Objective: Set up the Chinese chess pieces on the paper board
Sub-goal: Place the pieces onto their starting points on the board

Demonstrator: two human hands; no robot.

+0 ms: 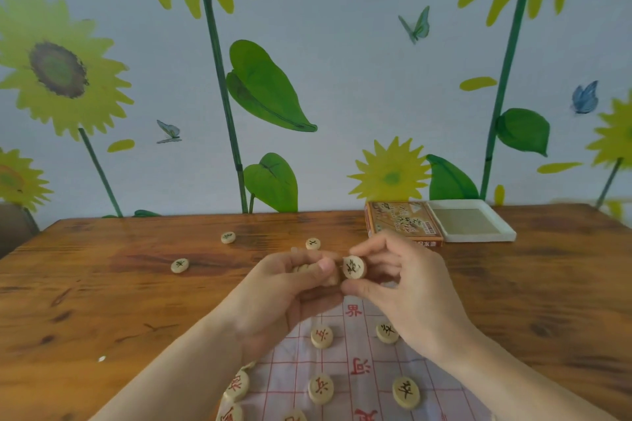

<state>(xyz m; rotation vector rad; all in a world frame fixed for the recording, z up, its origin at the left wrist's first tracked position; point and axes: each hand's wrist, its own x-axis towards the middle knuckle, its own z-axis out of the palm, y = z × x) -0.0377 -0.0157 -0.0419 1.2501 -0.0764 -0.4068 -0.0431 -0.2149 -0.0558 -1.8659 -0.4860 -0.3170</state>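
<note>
Both hands are raised together above the far end of the paper board (pixel 345 383), which lies at the near edge of the wooden table (pixel 102 301). The right hand (pixel 407 294) pinches a round wooden piece (pixel 354 267) between thumb and forefinger, its black-marked face turned toward the camera. The left hand (pixel 284 287) is curled closed just beside it, thumb tip almost touching that piece; it seems to hold more pieces in its fingers, though they are mostly hidden and blurred.

On the board, a red-marked piece (pixel 321 336) and a black-marked piece (pixel 387 332) sit side by side below the hands, with another red piece (pixel 320 388) and another black piece (pixel 406 391) nearer the table's near edge. Two red pieces (pixel 237 385) lie along the board's left edge.

Off the board, three loose pieces rest on bare wood toward the far edge: one (pixel 228 237) at far left centre, one (pixel 313 243) just beyond the hands, one (pixel 180 265) further left. An orange game box (pixel 403 219) and its white tray (pixel 473 220) sit touching each other at the far right edge.
</note>
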